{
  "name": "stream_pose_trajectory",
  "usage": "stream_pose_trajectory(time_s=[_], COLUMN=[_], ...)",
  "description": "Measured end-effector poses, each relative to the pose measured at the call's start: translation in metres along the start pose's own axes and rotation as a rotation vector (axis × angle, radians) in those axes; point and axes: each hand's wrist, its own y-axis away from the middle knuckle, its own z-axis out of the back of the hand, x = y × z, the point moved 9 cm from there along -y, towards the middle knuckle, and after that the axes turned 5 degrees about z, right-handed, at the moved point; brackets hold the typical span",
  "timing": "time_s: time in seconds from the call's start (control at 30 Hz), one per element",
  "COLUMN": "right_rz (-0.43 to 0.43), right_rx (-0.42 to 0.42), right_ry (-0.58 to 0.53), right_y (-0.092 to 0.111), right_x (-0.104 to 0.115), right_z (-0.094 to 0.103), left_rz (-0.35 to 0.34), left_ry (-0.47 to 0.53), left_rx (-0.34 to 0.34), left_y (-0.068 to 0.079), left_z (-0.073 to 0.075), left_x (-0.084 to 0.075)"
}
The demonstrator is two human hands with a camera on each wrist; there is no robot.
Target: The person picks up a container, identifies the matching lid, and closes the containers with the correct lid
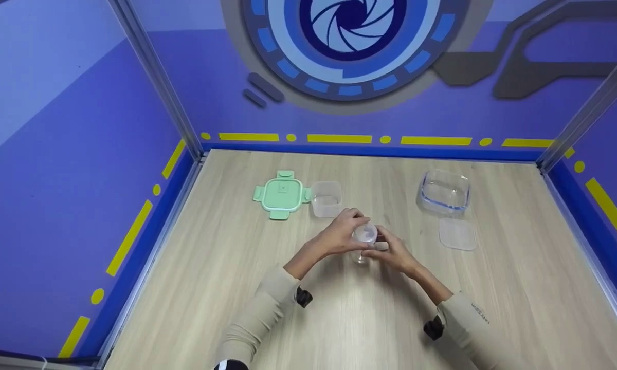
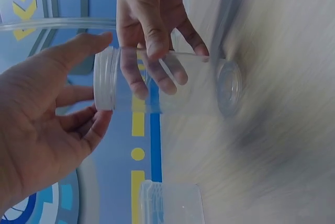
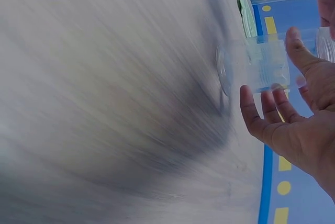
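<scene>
Between both hands stands a clear cylindrical jar (image 2: 196, 90), roughly upright, with a ribbed translucent screw lid (image 1: 365, 233). My left hand (image 1: 342, 234) grips the lid from above, thumb and fingers on opposite sides of its rim. Lower down, my right hand (image 1: 397, 254) holds the see-through body, its fingers showing through the wall in the left wrist view. The jar's base is near the tabletop; whether it touches is hard to tell. In the right wrist view, the right thumb and fingers lie on opposite sides of the jar.
Behind the left hand, a green clip-on lid (image 1: 283, 195) lies beside a translucent square container (image 1: 326, 199). At the back right, a clear glass container (image 1: 445, 192) has a flat translucent square lid (image 1: 457, 234) in front of it. Blue printed walls (image 1: 339, 121) border the wooden table (image 1: 211, 246).
</scene>
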Motion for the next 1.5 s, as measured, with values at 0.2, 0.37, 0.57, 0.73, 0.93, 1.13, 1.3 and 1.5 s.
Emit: stream_pose_trajectory(time_s=[0.2,0.37,0.57,0.73,0.93,1.13,1.3,1.5], right_rz=[-0.023,-0.010,0.001,0.015,0.016,0.034,0.037,0.020], right_rx=[-0.019,-0.035,-0.051,-0.056,-0.043,-0.035,-0.034,-0.030], right_ry=[0.006,0.005,0.018,0.026,-0.003,-0.020,-0.035,-0.020], right_y=[0.001,0.001,0.002,0.003,0.002,0.002,0.002,0.003], right_x=[-0.002,-0.001,0.001,0.003,0.003,0.004,0.006,0.004], right_z=[0.001,0.001,0.002,0.002,0.000,0.000,-0.001,0.001], left_rz=[0.086,0.158,0.174,0.129,0.052,-0.043,-0.074,-0.080], left_ry=[-0.131,-0.164,-0.113,-0.092,-0.050,-0.017,0.014,0.040], left_rx=[-0.128,-0.164,-0.189,-0.189,-0.104,0.005,0.063,0.107], left_y=[0.003,0.004,0.006,0.006,0.003,0.000,-0.002,-0.004], left_z=[0.007,0.007,0.004,0.003,0.003,0.000,-0.003,-0.002], left_x=[-0.006,-0.007,-0.006,-0.006,-0.004,-0.003,-0.005,-0.007])
